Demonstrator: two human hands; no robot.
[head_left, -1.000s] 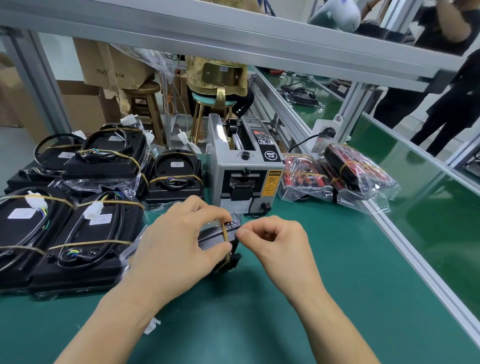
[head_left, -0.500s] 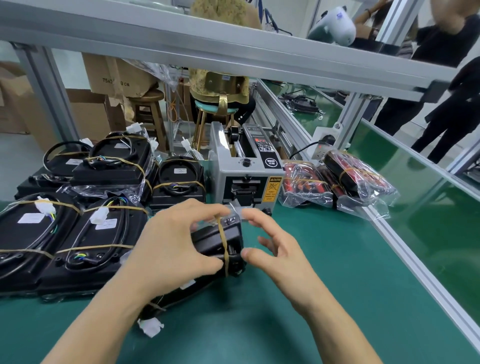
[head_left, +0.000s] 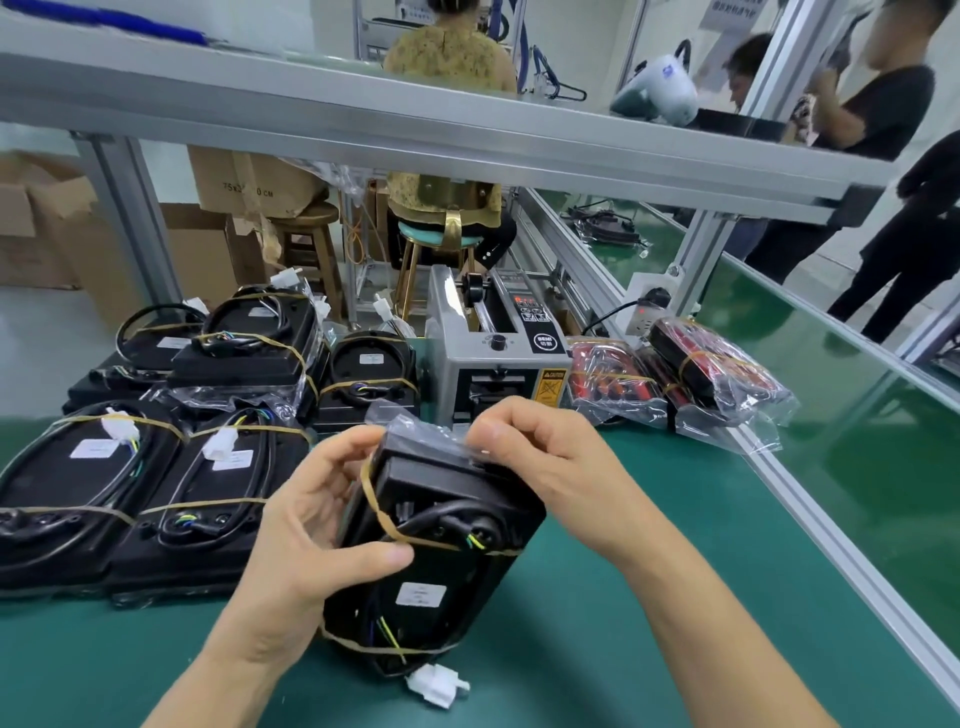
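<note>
A black plastic unit (head_left: 436, 566) with a cable, a white label and rubber bands round it is tilted up above the green bench. My left hand (head_left: 311, 540) grips its left side, thumb across the front by a rubber band. My right hand (head_left: 550, 457) pinches a piece of clear plastic film (head_left: 431, 431) at the unit's top edge. A white connector (head_left: 439, 685) on its wire lies on the mat below the unit.
Several similar black units (head_left: 156, 467) bound with rubber bands are stacked at the left. A grey tape dispenser machine (head_left: 498, 358) stands behind my hands. Bagged red-and-black parts (head_left: 675, 379) lie to its right. An aluminium rail (head_left: 831, 551) edges the bench at right. People stand beyond.
The unit has been lifted and turned so its cabled back faces me. My right hand went from open beside it to pinching the film at its top.
</note>
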